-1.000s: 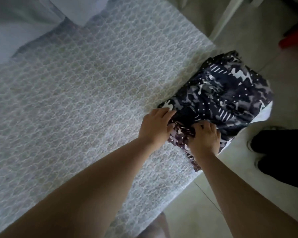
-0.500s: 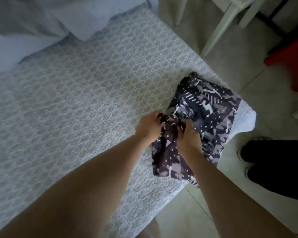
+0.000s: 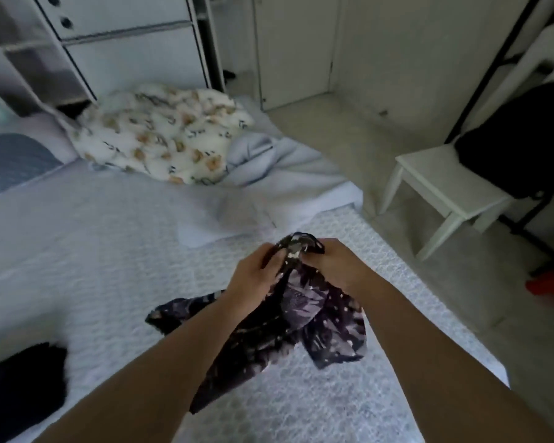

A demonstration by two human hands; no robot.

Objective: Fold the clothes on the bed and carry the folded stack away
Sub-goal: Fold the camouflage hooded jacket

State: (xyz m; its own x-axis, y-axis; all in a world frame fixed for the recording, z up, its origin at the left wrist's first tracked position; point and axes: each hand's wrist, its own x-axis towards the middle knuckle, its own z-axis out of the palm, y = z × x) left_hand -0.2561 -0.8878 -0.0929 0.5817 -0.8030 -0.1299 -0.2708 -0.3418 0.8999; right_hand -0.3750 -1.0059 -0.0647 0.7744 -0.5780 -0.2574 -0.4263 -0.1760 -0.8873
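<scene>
At the centre of the frame a dark patterned garment (image 3: 307,318) is gripped at its top edge by the left hand (image 3: 256,279) and the right hand (image 3: 336,266), fingers curled round the cloth. It is held bunched above the bed (image 3: 109,251), its lower part hanging between the forearms. A black cloth (image 3: 20,385) lies at the lower left, a floral quilt (image 3: 160,135) at the upper left.

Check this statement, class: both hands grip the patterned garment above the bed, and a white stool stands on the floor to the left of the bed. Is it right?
Not quite. The stool stands to the right of the bed, as the head view shows. The rest holds: the left hand and right hand both grip the patterned garment above the bed.
</scene>
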